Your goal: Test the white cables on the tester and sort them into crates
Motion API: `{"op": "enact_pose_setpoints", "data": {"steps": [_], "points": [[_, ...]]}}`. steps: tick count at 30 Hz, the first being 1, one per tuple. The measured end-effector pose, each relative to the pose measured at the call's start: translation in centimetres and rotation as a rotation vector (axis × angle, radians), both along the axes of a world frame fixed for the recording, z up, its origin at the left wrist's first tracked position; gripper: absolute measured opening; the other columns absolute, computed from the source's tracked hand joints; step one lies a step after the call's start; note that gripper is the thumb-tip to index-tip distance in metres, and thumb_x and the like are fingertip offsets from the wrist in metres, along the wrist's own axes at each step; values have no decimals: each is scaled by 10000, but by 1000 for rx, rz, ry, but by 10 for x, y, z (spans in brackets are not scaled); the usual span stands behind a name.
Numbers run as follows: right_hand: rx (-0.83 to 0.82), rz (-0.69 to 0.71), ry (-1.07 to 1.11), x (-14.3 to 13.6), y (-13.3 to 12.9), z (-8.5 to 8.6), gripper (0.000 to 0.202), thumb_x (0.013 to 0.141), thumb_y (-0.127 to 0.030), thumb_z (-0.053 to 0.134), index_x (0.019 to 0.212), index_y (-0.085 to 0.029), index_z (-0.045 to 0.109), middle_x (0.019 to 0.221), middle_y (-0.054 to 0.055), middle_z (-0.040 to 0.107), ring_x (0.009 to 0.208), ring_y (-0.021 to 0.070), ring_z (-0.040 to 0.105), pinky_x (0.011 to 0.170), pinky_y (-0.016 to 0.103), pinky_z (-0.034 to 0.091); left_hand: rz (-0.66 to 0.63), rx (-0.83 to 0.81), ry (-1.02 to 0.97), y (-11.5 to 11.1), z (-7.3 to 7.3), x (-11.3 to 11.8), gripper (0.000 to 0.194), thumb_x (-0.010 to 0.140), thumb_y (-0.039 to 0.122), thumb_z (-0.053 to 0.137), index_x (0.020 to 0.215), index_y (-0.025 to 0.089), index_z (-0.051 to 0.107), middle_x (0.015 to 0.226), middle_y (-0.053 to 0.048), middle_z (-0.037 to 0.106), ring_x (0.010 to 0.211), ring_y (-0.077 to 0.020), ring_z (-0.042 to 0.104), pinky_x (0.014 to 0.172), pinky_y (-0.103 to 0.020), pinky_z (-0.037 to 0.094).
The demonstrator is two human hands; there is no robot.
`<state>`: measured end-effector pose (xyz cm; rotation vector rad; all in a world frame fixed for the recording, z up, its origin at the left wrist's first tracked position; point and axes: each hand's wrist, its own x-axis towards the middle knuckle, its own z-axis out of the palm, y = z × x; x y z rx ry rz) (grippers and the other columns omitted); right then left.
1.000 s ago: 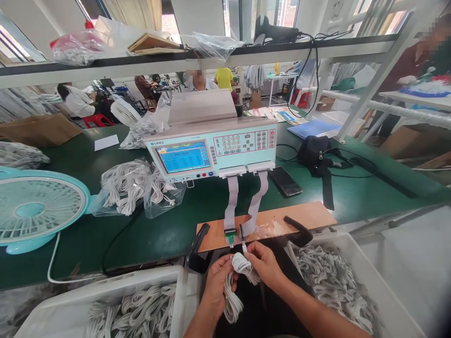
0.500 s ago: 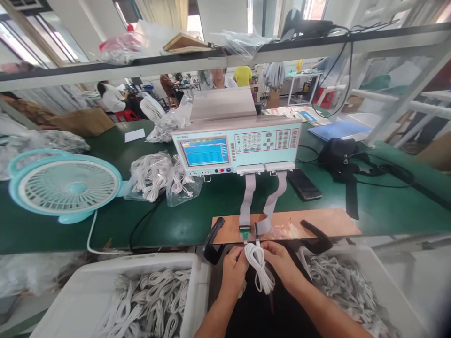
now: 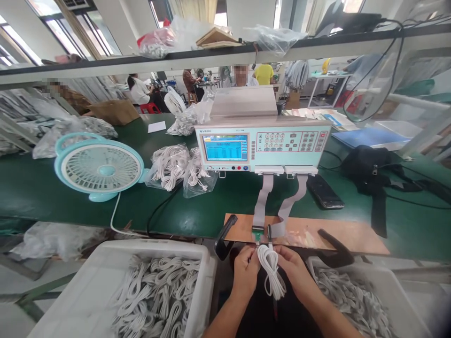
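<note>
A coiled white cable point(image 3: 270, 272) hangs between my two hands, just below the bench edge. My left hand point(image 3: 245, 268) is closed, pinching one cable end against a small green circuit board point(image 3: 258, 233) on the left ribbon cable point(image 3: 261, 199). On the other side, my right hand point(image 3: 291, 264) is closed near the other cable end, which meets a dark connector point(image 3: 269, 232) on the right ribbon cable point(image 3: 292, 202). Both ribbons run up to a bench tester point(image 3: 291, 141) with a lit blue screen. Fingertips partly hide the plugs.
White bins with coiled cables stand left point(image 3: 207, 263) and right point(image 3: 394, 286). Clamps point(image 3: 225, 234) flank a copper-coloured board point(image 3: 362, 237) at the bench edge. A turquoise fan point(image 3: 105, 170), bagged cables point(image 3: 171, 164), a phone point(image 3: 324, 191) and a black bag point(image 3: 368, 164) lie on the bench.
The view has swung left, so everything sits further right in the picture. Larger text now shows on the tester's screen. Both hands keep their places at the connectors.
</note>
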<state>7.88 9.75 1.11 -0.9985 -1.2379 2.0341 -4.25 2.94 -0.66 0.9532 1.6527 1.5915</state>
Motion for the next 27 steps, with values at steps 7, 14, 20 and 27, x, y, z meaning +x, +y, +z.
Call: {"op": "enact_pose_setpoints", "data": {"steps": [7, 14, 20, 27], "points": [[1, 14, 21, 0, 1, -3, 234, 668, -382, 750, 721, -165, 680, 633, -11, 604, 603, 123, 466, 618, 228, 385, 92, -40, -112, 3, -3, 5, 305, 844, 331, 495, 612, 147, 564, 613, 14, 496, 588, -116, 428, 565, -223, 355], [-27, 2, -2, 1, 1, -5, 235, 646, -370, 772, 704, -169, 665, 655, -15, 604, 582, 107, 444, 573, 211, 375, 45, -10, -23, 1, 1, 1, 321, 838, 328, 508, 588, 142, 586, 619, 7, 482, 618, -128, 437, 593, -238, 353], [-40, 5, 17, 4, 1, -14, 229, 663, -361, 765, 748, -171, 670, 670, -14, 606, 598, 117, 472, 599, 224, 390, 128, -49, -225, 5, 1, 8, 310, 802, 330, 534, 558, 140, 560, 575, 21, 453, 571, -112, 400, 549, -228, 345], [-33, 0, 1, 2, 1, -10, 236, 655, -363, 764, 721, -159, 664, 626, -22, 583, 577, 114, 458, 590, 225, 375, 134, 7, -225, 2, 4, 12, 321, 789, 391, 564, 604, 130, 590, 593, 10, 498, 584, -116, 412, 560, -226, 356]]}}
